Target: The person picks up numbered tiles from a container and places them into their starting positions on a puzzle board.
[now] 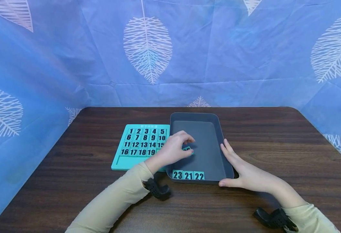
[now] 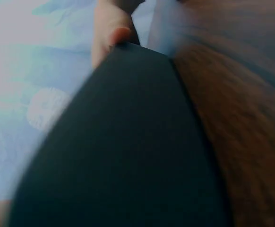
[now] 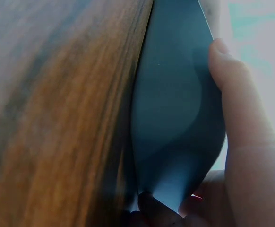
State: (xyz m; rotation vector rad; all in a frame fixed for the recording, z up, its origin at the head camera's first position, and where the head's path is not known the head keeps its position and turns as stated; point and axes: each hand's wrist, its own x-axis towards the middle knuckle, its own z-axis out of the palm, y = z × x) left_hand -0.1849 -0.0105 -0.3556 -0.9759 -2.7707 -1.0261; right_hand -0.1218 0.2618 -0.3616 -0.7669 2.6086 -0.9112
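A dark grey tray (image 1: 217, 145) lies on the table, with number tiles 23, 21 and 22 (image 1: 188, 175) lined up inside its near edge. My left hand (image 1: 174, 149) reaches over its left rim, thumb and fingers curved with a gap between them. Close by the thumb is a turquoise tile (image 1: 187, 149), partly covered, its number unreadable. With the thumb at the near right corner and fingers along the right side, my right hand (image 1: 243, 171) holds the tray. A turquoise number board (image 1: 124, 163) bears rows of tiles from 1 to 19; my left hand hides part of it.
The brown wooden table (image 1: 263, 129) extends on both sides of the tray and board. Behind it hangs a blue cloth (image 1: 217, 58) with white leaf patterns. The board's right edge meets the tray's left side.
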